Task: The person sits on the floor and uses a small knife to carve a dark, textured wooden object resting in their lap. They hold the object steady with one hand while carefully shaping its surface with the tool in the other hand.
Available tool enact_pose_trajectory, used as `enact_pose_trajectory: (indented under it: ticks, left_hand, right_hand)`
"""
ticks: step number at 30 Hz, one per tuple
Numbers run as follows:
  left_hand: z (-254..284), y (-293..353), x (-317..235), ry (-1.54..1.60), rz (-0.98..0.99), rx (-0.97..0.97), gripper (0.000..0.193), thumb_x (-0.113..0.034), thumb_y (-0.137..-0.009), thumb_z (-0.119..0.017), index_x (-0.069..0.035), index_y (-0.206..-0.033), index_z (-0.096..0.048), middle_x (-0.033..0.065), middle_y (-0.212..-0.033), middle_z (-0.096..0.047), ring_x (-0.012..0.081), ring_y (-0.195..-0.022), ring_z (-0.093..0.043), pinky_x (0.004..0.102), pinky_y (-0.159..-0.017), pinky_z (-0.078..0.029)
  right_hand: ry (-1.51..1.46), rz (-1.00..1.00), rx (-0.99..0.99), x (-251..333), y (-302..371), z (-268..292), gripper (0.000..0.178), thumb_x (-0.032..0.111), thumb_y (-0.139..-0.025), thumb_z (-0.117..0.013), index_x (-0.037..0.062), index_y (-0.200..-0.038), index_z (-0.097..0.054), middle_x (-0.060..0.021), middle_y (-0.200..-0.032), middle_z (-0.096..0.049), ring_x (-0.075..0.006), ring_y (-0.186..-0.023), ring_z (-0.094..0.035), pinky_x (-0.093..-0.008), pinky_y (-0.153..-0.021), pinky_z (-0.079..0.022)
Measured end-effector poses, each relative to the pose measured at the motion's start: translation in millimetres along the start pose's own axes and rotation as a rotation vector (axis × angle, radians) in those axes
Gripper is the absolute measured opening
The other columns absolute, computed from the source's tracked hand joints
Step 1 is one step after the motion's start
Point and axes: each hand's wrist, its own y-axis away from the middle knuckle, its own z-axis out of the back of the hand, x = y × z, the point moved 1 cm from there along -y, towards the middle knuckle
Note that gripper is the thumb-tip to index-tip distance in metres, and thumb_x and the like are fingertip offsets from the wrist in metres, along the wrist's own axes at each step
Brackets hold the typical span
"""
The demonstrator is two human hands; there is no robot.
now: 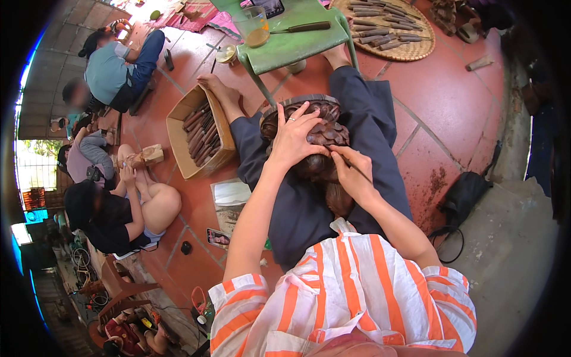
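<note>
The dark trousers (289,211) make the support: the wooden carving (331,132) sits in the lap between the two thighs, its far end near the green stool (295,52). If a leg shifts, the carving could probably roll or tilt, since no clamp shows on it. A knock to the stool could also tip the glass (257,35) standing at its far left.

The left hand (295,138) lies spread and open across the left of the carving, pressing rather than wrapping it; should that pressure slacken, the wood might turn under the work. The right hand (355,172) is closed around a slender tool (361,174), its fingertips close to the left thumb. A push too hard, or a skid on the curved wood, could drive the tool toward that thumb or chip a thin edge. The tool's tip is too hidden to judge.

The carving as a whole is dark brown and softly shiny. Its far side has a thick, curved rim; inside lie rounded scrolls, and to their right overlapping, petal-like lobes. The near end is a smoother, redder, bulging piece. The smallest features are narrow, shadowed grooves between lobes.
</note>
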Motion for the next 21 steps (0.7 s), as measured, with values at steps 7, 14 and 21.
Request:
enact_pose_trajectory:
  ticks: [7, 14, 21]
  left_hand:
    - [-1, 0, 1, 0.004, -0.006, -0.012, 0.064, -0.038, -0.050, -0.082, -0.009, -0.105, -0.065, 0.0054, -0.120, -0.060, 0.0242, -0.129, -0.040, 0.0630, -0.109, -0.003]
    - [-1, -1, 0, 0.027, 0.015, 0.028, 0.064, -0.030, -0.051, -0.082, -0.011, -0.109, -0.064, 0.0036, -0.123, -0.058, 0.0247, -0.131, -0.037, 0.0607, -0.110, 0.000]
    - [1, -1, 0, 0.021, 0.013, 0.031, 0.069, -0.036, -0.048, -0.083, -0.009, -0.109, -0.064, 0.0039, -0.123, -0.059, 0.0256, -0.130, -0.039, 0.0620, -0.109, -0.001]
  right_hand:
    - [0.102, 0.104, -0.045, 1, -2, -4, 0.011, 0.000, -0.079, -0.063, -0.0025, -0.090, -0.064, -0.0161, -0.084, -0.066, -0.0305, -0.075, -0.066, -0.0338, -0.066, -0.052]
    - [0.041, 0.062, -0.004, 4, -1, -1, 0.011, 0.002, -0.080, -0.063, -0.0016, -0.091, -0.065, -0.0163, -0.083, -0.067, -0.0297, -0.074, -0.066, -0.0334, -0.066, -0.051]
    - [-0.013, -0.043, 0.004, -3, -5, 8, 0.012, 0.002, -0.080, -0.063, -0.0021, -0.091, -0.066, -0.0162, -0.083, -0.067, -0.0285, -0.074, -0.066, -0.0322, -0.067, -0.051]
